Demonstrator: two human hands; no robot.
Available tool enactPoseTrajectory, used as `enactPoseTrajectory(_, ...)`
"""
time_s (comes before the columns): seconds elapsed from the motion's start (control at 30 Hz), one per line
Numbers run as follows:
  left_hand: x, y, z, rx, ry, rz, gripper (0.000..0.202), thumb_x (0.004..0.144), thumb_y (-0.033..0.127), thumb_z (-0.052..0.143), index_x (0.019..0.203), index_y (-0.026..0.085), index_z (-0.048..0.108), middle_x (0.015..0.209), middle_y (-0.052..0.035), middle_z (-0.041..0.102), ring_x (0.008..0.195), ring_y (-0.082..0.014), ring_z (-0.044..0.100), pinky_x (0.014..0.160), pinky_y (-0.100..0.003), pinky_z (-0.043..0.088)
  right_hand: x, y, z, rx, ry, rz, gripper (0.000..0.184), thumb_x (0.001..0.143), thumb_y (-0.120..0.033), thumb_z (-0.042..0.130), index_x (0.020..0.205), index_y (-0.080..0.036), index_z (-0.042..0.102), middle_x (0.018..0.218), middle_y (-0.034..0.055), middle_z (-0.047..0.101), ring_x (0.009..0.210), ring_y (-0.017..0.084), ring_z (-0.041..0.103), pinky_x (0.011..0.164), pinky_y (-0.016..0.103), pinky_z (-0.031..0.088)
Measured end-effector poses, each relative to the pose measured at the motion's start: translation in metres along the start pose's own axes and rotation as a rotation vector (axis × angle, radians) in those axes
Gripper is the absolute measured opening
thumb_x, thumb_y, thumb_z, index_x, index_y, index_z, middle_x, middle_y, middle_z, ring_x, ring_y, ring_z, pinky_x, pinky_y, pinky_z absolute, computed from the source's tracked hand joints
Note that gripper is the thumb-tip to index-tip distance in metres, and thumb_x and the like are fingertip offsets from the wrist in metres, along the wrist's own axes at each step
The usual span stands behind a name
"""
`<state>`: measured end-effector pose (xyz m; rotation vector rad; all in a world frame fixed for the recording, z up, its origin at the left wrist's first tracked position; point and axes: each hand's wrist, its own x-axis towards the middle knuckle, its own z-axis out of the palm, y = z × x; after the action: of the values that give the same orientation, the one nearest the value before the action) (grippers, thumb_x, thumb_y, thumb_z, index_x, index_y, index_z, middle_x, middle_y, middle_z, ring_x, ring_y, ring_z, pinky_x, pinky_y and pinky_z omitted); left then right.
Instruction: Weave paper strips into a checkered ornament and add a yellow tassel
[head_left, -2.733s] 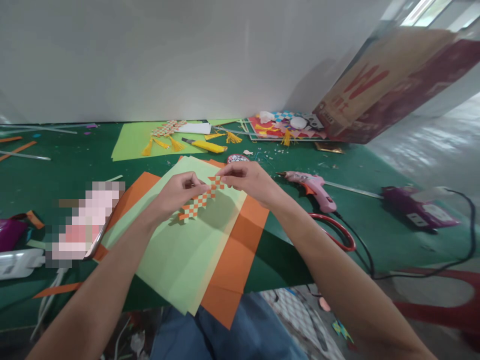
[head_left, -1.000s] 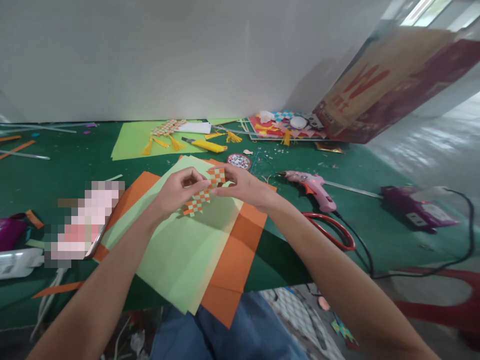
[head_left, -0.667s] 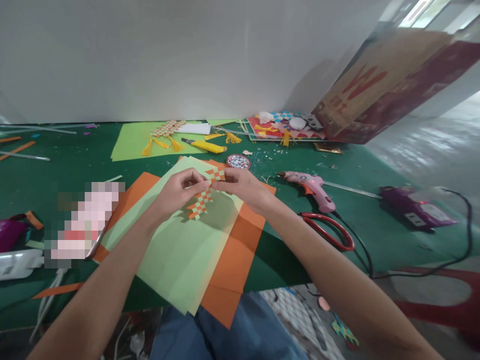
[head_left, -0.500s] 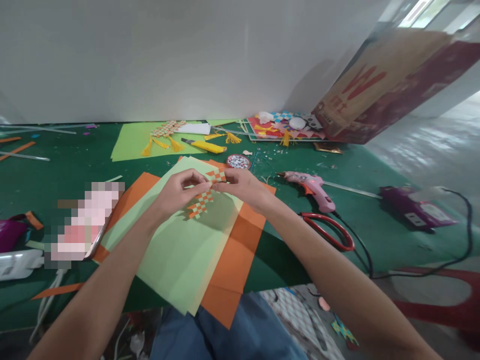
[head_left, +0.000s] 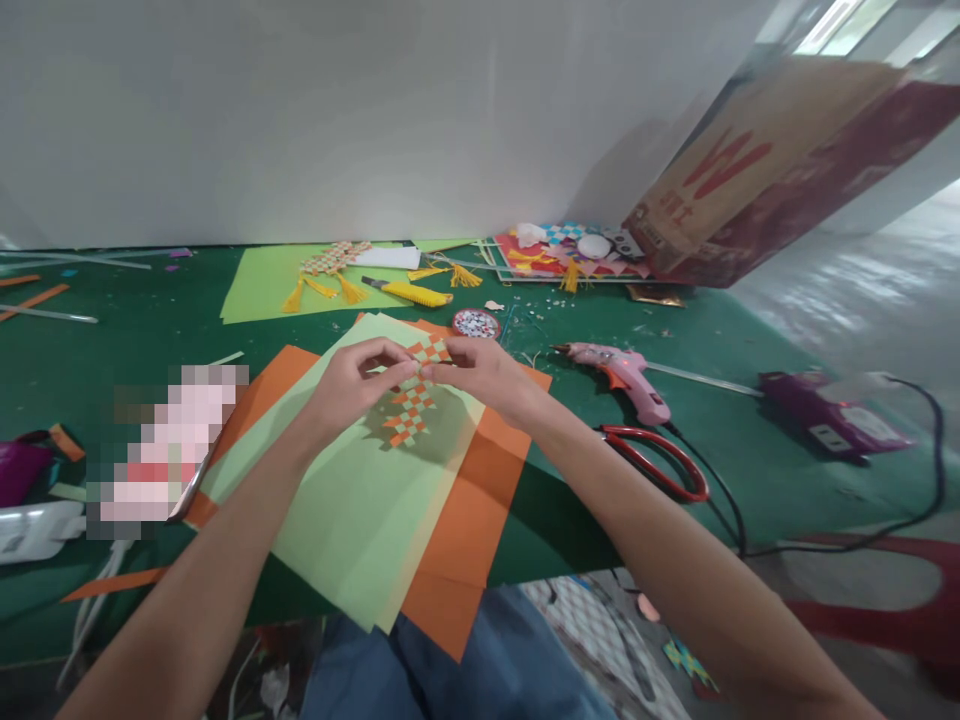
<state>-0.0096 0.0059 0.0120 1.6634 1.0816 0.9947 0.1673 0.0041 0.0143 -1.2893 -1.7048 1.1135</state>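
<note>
A woven paper piece point(head_left: 411, 412) in an orange and pale green check, with jagged edges, hangs between my two hands above the paper. My left hand point(head_left: 365, 378) pinches it from the left with thumb and forefinger. From the right, my right hand point(head_left: 487, 375) grips its upper part, and the fingertips of both hands nearly meet. Part of the weave is hidden behind the fingers. Beneath lie pale green sheets point(head_left: 337, 530) on top of orange sheets point(head_left: 469, 510).
A pink glue gun point(head_left: 637, 385) and red-handled scissors point(head_left: 660, 465) lie to the right. Behind are a yellow cutter point(head_left: 416, 292), a round tin point(head_left: 476, 323) and finished tasselled pieces point(head_left: 334, 262). A blurred-out phone point(head_left: 180, 440) lies left; a paper bag point(head_left: 750, 170) stands back right.
The woven piece has turned between my fingers, its lower end swinging slightly right and down and showing more of its checked face. Both hands stay nearly in place.
</note>
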Motion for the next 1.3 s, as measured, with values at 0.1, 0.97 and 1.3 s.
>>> enactPoseTrajectory(0.1, -0.0001, 0.0003, 0.0006, -0.016, 0.003, -0.013, 0.023, 0.069, 0.038, 0.069, 0.067, 0.016, 0.063, 0.075, -0.0022, 0.065, 0.065, -0.0124, 0.057, 0.066, -0.027, 0.05, 0.0, -0.0016, 0.0007, 0.032, -0.008, -0.021, 0.048, 0.063, -0.049, 0.068, 0.054, -0.021, 0.031, 0.058, -0.0076, 0.027, 0.057, 0.007, 0.025, 0.053, 0.026, 0.018)
enactPoseTrajectory(0.97, -0.0008, -0.0017, 0.0028, -0.003, 0.003, 0.036, 0.019, 0.072, 0.035, 0.067, 0.068, 0.017, 0.062, 0.076, -0.0019, 0.063, 0.068, -0.0126, 0.058, 0.065, -0.026, 0.05, -0.0007, -0.0017, 0.0028, 0.073, 0.06, -0.094, 0.032, 0.067, -0.039, 0.063, 0.057, -0.021, 0.04, 0.058, -0.0057, 0.04, 0.059, 0.009, 0.036, 0.056, 0.026, 0.028)
enactPoseTrajectory(1.3, -0.0013, 0.0028, 0.0041, -0.007, 0.03, 0.001, 0.017, 0.069, 0.033, 0.066, 0.066, 0.017, 0.061, 0.073, -0.0012, 0.063, 0.062, -0.0116, 0.056, 0.062, -0.025, 0.05, -0.0006, -0.0032, 0.0009, 0.18, -0.003, -0.015, 0.026, 0.063, -0.04, 0.068, 0.072, -0.018, 0.057, 0.07, -0.002, 0.054, 0.063, 0.01, 0.046, 0.054, 0.025, 0.033)
